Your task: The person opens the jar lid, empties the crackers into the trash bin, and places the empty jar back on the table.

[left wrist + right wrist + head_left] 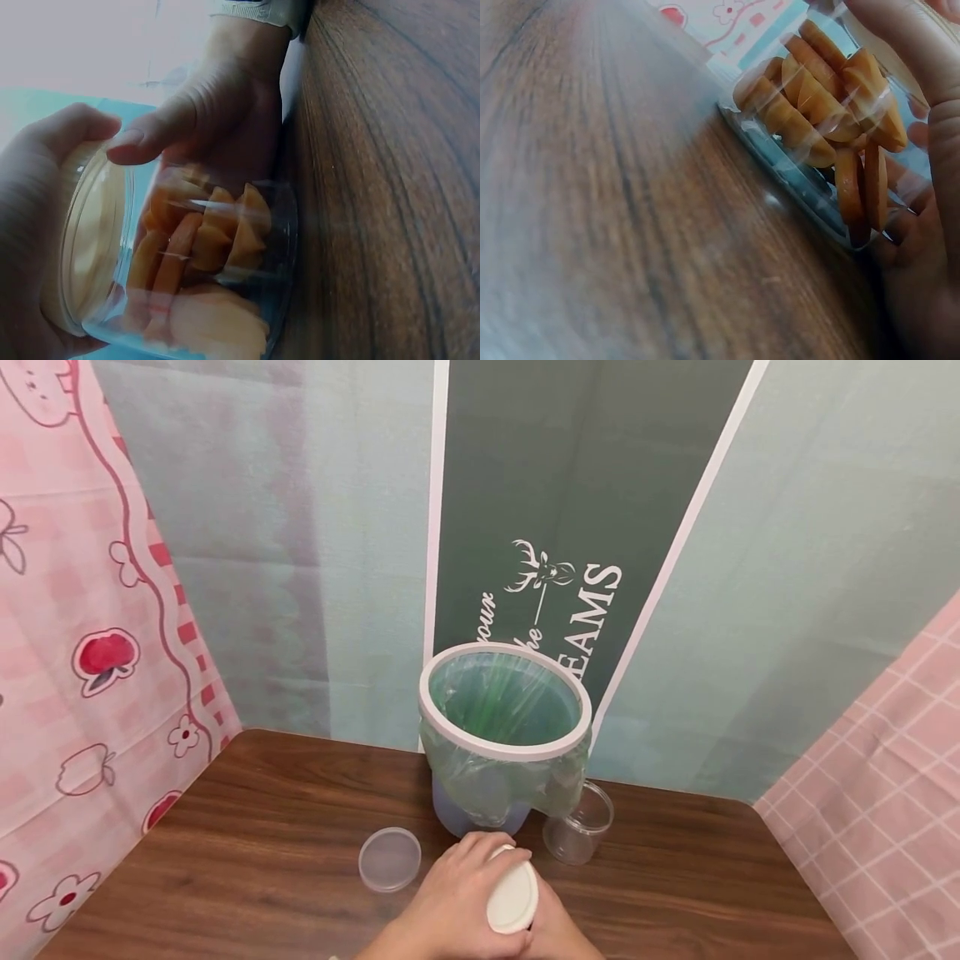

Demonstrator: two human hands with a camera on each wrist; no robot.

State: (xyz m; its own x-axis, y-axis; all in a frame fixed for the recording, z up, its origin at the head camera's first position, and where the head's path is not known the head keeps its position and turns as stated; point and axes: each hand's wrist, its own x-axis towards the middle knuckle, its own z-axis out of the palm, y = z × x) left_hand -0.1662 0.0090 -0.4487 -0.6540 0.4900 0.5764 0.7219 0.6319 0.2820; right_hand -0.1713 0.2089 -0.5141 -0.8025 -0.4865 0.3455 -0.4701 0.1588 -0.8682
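Both hands are on a see-through plastic jar [283, 255] with a cream lid [513, 897], low in the middle of the head view. The left hand [461, 893] grips the lid from above, its fingers curled over the edge. Lower down, the right hand [558, 927] holds the jar's side, mostly hidden behind the lid in the head view. Ridged orange-brown snack pieces [817, 105] show through the jar wall in both wrist views. The jar's base is close to or on the wooden table [630, 225].
A bin [480, 810] with a white rim and green plastic liner stands behind the hands. Right of it is another see-through jar [577, 835], partly overlapped by the liner. A flat translucent lid [390, 860] lies to the left. Printed curtains [225, 543] surround the table.
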